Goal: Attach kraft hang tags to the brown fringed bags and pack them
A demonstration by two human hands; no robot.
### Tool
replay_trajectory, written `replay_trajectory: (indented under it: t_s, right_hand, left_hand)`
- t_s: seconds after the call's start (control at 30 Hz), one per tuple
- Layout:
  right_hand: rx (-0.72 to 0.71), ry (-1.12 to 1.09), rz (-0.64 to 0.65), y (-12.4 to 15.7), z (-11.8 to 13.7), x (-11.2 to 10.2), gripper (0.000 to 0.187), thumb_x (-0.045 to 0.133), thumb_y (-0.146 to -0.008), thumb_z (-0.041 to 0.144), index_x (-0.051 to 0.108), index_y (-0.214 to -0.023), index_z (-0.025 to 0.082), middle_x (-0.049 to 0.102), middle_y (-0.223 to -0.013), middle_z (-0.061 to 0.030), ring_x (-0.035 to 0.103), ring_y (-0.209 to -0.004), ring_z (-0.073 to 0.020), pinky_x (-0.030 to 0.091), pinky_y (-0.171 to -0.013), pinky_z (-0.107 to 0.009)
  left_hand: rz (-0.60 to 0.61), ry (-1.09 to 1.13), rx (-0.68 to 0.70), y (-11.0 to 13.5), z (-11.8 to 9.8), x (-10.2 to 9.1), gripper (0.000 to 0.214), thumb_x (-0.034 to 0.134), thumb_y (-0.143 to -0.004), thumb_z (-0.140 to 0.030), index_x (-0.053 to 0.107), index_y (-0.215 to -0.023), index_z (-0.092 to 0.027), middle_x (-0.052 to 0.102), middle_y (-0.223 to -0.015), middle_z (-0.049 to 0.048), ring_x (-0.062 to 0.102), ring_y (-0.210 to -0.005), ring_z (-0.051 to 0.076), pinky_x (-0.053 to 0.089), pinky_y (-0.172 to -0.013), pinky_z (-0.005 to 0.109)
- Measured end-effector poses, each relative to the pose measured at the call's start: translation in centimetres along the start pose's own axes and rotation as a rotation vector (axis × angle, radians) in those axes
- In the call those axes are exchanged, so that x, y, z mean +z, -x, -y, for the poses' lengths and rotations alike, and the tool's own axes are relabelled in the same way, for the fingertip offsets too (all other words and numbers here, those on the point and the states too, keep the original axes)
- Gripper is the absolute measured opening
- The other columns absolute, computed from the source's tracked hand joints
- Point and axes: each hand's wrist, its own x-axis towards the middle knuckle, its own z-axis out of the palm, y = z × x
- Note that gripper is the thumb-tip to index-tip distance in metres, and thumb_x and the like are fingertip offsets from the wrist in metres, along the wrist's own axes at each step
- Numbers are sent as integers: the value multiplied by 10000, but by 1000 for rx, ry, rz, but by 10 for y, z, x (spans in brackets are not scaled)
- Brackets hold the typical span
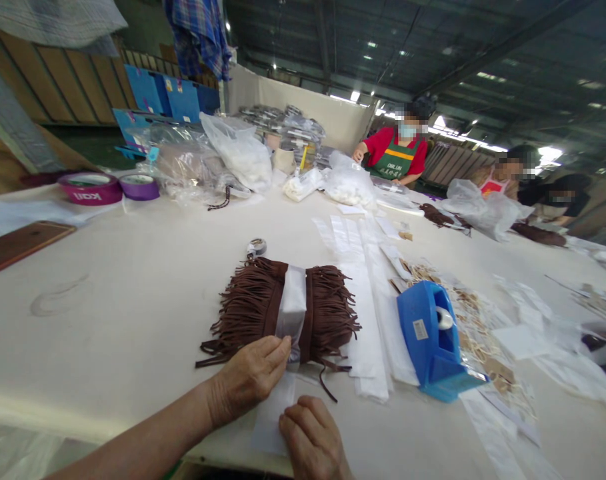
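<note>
A dark brown fringed piece [263, 300], with strands spreading to both sides, lies on the table in front of me. Around its middle runs a whitish paper strip [293, 293]. My left hand [255, 373] pinches this strip at the near edge of the fringed piece. The strip's loose end appears to continue toward me, flat on the table. Closer to the table edge, my right hand [315, 437] has its fingers curled at the right side of that loose end; its fingertips are partly hidden.
A blue tape dispenser [427, 340] stands to the right, beside long white strips [363, 300] and tags with cords [473, 313]. A small tape roll [257, 248] sits behind the fringe. Left are a phone [25, 245] and purple tape rolls [90, 188]. Co-workers [397, 153] work across the table.
</note>
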Motion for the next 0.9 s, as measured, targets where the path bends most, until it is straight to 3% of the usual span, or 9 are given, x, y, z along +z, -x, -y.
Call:
replay_trajectory:
  t_s: [0.27,0.4,0.7,0.9]
  right_hand:
    - [9,60,99,21,-1,21,275,346,-862,75,577,-785,202,551,-654,-50,501,-619,-161,448,-552,-273]
    - [22,61,160,25,-1,12,175,417,-894,194,589,-868,214,583,-741,-35,534,-673,-146,465,-590,-268]
    - [-86,20,198,-37,-5,-32,279,322,-888,92,596,-839,100,593,-662,-89,514,-673,-172,471,-593,-276]
    - [84,-75,145,-67,-35,-33,263,351,-876,75,606,-840,127,604,-765,-78,483,-756,-161,469,-675,-285]
  left_hand:
    - [-46,-10,2,3,-1,4,264,364,-857,-42,624,-877,-3,648,-945,156,595,-831,206,553,-736,300]
    - [-80,30,15,3,2,1,272,337,-877,-53,606,-909,-25,648,-937,128,587,-854,186,535,-759,280]
    - [15,276,-20,4,11,0,228,348,-886,-97,576,-885,-97,636,-888,90,557,-828,152,481,-740,261]
    - [68,501,-288,11,10,-8,288,410,-793,-166,505,-1064,-175,633,-987,70,552,-918,193,375,-888,400]
